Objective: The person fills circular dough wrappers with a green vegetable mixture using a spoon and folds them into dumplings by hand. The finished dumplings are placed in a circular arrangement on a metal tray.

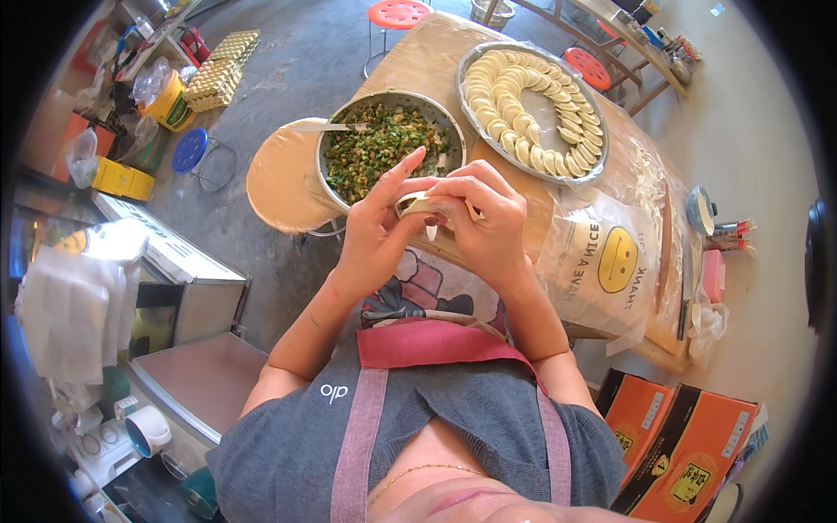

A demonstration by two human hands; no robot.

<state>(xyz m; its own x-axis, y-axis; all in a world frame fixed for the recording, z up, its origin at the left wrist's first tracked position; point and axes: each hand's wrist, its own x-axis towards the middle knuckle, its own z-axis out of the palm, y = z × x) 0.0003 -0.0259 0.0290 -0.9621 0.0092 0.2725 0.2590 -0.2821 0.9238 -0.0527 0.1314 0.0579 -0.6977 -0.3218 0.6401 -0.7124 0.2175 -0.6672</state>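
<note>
Between my fingers is a dumpling wrapper [416,204], partly folded, with some dark filling showing at its opening. My left hand [381,225] holds its left side, index finger raised, while my right hand [487,212] pinches the right side. Just beyond the hands stands a metal bowl [320,157] of chopped green and brown filling [379,147], a flat-handled utensil [327,127] lying in it. Farther right, a round tray [465,108] carries rings of folded dumplings [500,98].
A printed plastic bag [588,255] lies on the wooden table [409,59], near a rolling pin [664,242] and a knife [685,301]. A round stool [288,176] adjoins the bowl. Orange boxes [686,444] stand at lower right, a freezer [203,379] at left.
</note>
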